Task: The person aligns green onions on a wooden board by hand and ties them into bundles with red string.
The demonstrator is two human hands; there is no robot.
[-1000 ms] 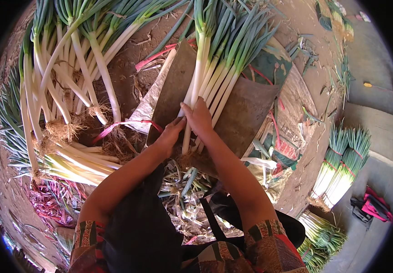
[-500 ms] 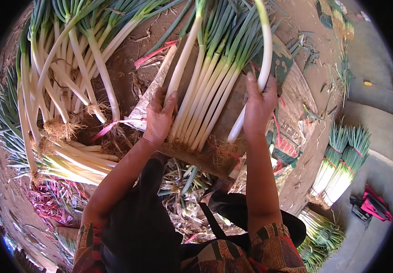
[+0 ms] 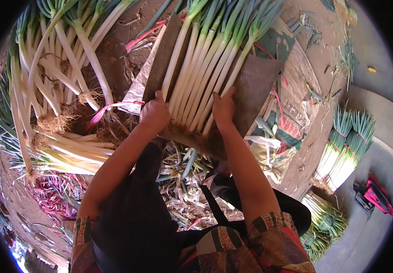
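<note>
A row of long green onions (image 3: 201,77) lies side by side on a dark board (image 3: 262,75), with white stalks toward me and green leaves pointing away. My left hand (image 3: 155,111) is closed around the lower end of the leftmost green onion (image 3: 175,63). At the row's other side, my right hand (image 3: 224,108) pinches the base of the rightmost green onion (image 3: 240,68) between thumb and fingers. The root ends rest near the board's close edge, partly hidden by soil and shadow.
Untrimmed green onions with roots (image 3: 53,68) are heaped at the left, near red ties (image 3: 53,195). Peeled scraps (image 3: 189,182) litter the ground below the board. Tied bundles (image 3: 344,148) and a pink-and-black item (image 3: 374,195) lie at the right.
My right hand has moved left, bringing its separate green onion against the right side of the row. My left hand has stayed near the leftmost stalk's base and shifted slightly.
</note>
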